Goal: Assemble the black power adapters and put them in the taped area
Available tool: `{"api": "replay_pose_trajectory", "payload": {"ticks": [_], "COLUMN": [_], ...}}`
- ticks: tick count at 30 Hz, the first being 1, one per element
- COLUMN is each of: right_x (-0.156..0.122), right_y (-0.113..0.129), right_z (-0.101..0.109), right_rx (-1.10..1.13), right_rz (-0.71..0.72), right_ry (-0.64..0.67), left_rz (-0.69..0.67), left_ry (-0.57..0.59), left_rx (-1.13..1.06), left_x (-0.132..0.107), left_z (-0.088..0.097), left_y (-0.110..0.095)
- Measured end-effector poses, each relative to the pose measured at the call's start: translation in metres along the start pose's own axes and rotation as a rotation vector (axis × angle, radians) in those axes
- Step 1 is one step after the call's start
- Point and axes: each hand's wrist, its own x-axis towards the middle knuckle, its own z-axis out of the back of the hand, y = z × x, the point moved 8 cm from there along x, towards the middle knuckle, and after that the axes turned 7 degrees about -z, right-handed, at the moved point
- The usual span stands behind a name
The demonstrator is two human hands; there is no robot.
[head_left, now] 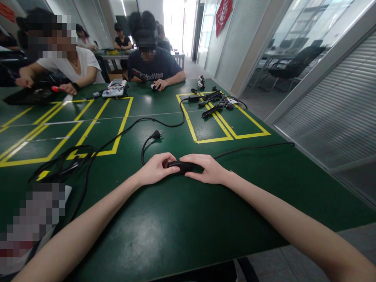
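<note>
This looks like an office put to use as a workshop: a big green counter (pixel 141 235) carries rectangles of yellow tape (pixel 216 139) and loose dark parts (pixel 212 111), with co-workers (pixel 149 67) across it. Glass partitions (pixel 230 53), slatted blinds (pixel 337 113) and a black office chair (pixel 299 64) show on the right.

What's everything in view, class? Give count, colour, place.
Table: one, green, foreground
Power brick: one, black, just below centre
Plug: one, black, beyond brick, leftward
Cord coil: one, black, table's left
Tape: several strips, yellow, on table
Small parts: several, mostly black, table's far right
People: several, light or dark tops, background
Chairs: several, dark, right background
Hangings: two, red, upper background
Left hand: one, bare, around brick's left end
Right hand: one, bare, around brick's right end
</note>
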Motion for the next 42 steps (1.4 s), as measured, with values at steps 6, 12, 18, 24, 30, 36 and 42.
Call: {"api": "replay_pose_trajectory", "payload": {"ticks": [6, 12, 18, 24, 30, 36, 42], "right_x": [0.003, 0.002, 0.0, -0.001, -0.002, -0.008, -0.046], "right_y": [-0.021, -0.012, 0.007, 0.005, -0.014, -0.068, -0.134], "right_z": [-0.001, 0.003, -0.012, -0.016, -0.005, 0.062, 0.145], "right_rx": [0.194, 0.096, -0.165, -0.321, -0.287, -0.062, -0.027], "right_rz": [-0.37, -0.245, 0.037, 0.027, -0.069, -0.315, -0.536], "right_ry": [-0.018, -0.105, 0.087, 0.161, 0.139, -0.252, -0.737], "left_rz": [-0.11, -0.124, -0.086, -0.07, -0.266, -0.374, -0.359], "left_ry": [-0.108, -0.027, 0.017, -0.023, -0.212, -0.341, -0.114], "left_rx": [0.293, 0.411, 0.262, 0.259, 0.371, 0.577, 0.615], "left_x": [-0.001, 0.002, 0.002, 0.002, -0.005, -0.011, -0.006], "left_z": [0.006, 0.001, -0.001, 0.0, 0.01, 0.012, -0.007], "left_y": [-0.007, -0.008, -0.01, -0.007, -0.018, -0.024, -0.014]}}
